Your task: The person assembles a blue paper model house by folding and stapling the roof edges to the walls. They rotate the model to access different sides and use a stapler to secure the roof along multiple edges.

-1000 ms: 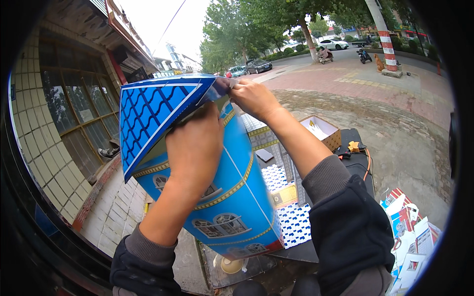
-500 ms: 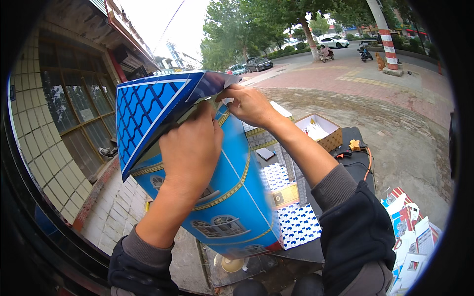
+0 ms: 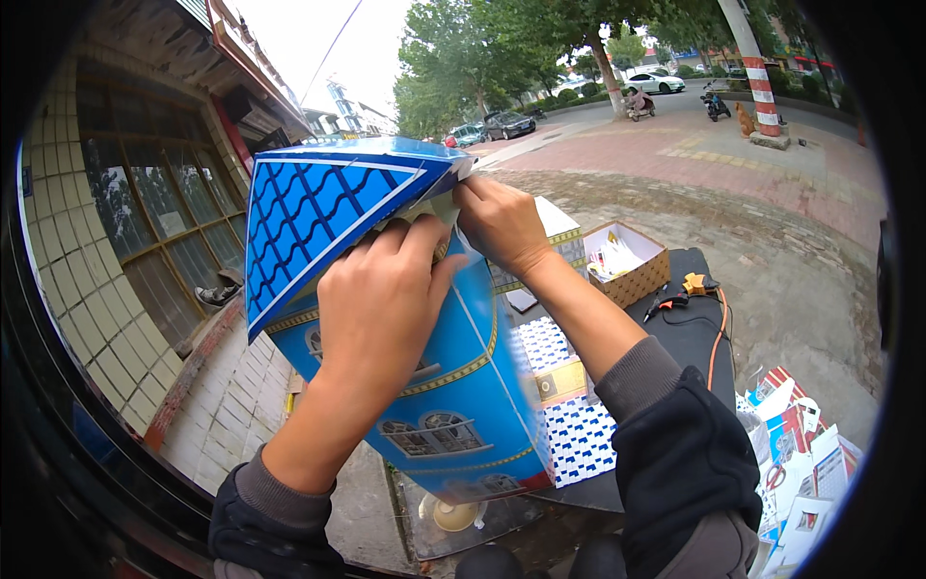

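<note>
A tall blue cardboard model house [image 3: 468, 381] with printed arched windows stands tilted before me. Its blue tile-patterned roof [image 3: 323, 207] sits on top, with a gap under the near edge. My left hand [image 3: 378, 304] has its fingers curled over the top of the wall, in the gap below the roof; their tips are hidden. At the roof's right corner, my right hand [image 3: 503, 224] pinches the edge of the cardboard there. Behind my right forearm lies a blue-and-white patterned floor panel [image 3: 579, 444] joined to the house.
A brown patterned box [image 3: 632, 277] with white pieces inside stands on the dark table [image 3: 685, 338]. Close by are an orange-and-black tool [image 3: 666, 304] and an orange cord [image 3: 719, 338]. Cardboard scraps [image 3: 801, 463] and scissors [image 3: 775, 477] lie at lower right. A tiled wall is at left.
The roof has shifted right and tipped, so less of its underside shows. Both hands have moved slightly right, and my left thumb now extends along the wall. My right hand is lower.
</note>
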Demonstrator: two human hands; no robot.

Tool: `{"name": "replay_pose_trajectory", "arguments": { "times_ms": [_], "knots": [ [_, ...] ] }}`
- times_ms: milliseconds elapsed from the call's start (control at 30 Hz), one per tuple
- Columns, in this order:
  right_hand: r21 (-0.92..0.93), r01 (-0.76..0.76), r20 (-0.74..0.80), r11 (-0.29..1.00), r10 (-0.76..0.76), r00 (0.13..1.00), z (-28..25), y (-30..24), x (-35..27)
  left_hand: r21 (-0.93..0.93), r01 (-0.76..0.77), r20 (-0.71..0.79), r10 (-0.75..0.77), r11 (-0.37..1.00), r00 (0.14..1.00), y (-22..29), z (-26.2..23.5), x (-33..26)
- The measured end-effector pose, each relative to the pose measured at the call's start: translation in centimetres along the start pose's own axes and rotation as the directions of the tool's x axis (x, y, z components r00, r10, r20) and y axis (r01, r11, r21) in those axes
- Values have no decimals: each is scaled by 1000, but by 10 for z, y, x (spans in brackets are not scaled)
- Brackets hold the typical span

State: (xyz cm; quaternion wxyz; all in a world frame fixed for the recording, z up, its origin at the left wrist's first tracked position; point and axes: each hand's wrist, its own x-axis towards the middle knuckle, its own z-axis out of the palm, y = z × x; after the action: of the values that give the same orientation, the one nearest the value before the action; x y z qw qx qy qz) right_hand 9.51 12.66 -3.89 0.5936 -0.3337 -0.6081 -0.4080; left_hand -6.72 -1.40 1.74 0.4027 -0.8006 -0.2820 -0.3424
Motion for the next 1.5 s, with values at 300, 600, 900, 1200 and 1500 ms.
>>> {"name": "replay_pose_trajectory", "arguments": {
  "times_ms": [300,600,900,1200,1500],
  "knots": [
    [61,-92,-5,994,92,996,4,-2,-1,17,-364,-367,345,931,864,-18,-26,46],
    [47,-84,-8,995,85,996,-2,-10,1,95,-374,227,345,923,911,-37,-15,70],
    [44,-62,60,997,59,996,-3,-11,2,218,-218,37,215,951,976,-41,-27,60],
    [69,-57,131,996,48,990,-7,-13,5,278,-92,-109,126,956,986,-61,-21,68],
    [42,-86,167,995,78,983,-11,-13,5,120,-277,199,250,953,948,-41,-10,46]
  ]
}}
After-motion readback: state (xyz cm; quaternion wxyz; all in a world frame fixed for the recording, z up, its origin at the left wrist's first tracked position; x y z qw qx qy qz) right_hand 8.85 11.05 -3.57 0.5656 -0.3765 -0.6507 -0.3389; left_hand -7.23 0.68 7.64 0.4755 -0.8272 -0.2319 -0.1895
